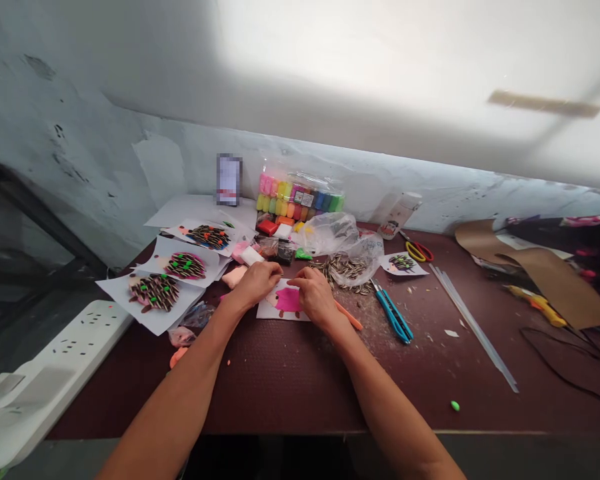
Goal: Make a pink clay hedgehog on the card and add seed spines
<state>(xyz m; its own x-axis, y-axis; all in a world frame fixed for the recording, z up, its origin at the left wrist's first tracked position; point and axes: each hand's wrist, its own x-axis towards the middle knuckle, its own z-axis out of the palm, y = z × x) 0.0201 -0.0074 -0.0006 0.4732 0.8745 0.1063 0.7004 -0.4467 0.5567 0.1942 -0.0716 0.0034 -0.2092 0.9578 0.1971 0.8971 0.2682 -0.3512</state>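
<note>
A small white paper card [265, 311] with a flattened bright pink clay hedgehog [289, 299] lies on the dark red table. Its face is pale and its feet are small and brown. Above the card's upper left edge is my left hand [258, 281], fingertips pinched together; anything between them is too small to make out. My right hand [316, 293] covers the card's right side, its fingers bent and drawn together over the pink clay. What those fingers hold is hidden. Sunflower seeds [347, 268] lie in a pile beyond my right hand, partly under a clear plastic bag [330, 233].
Left are hedgehog pictures [185, 265] covered in seeds and a white power strip [75, 360]. Clay packs [300, 198] and a phone [229, 180] stand at the back. Right are a teal utility knife [393, 313], scissors [419, 251], glue sticks [473, 327] and a yellow glue gun [537, 305].
</note>
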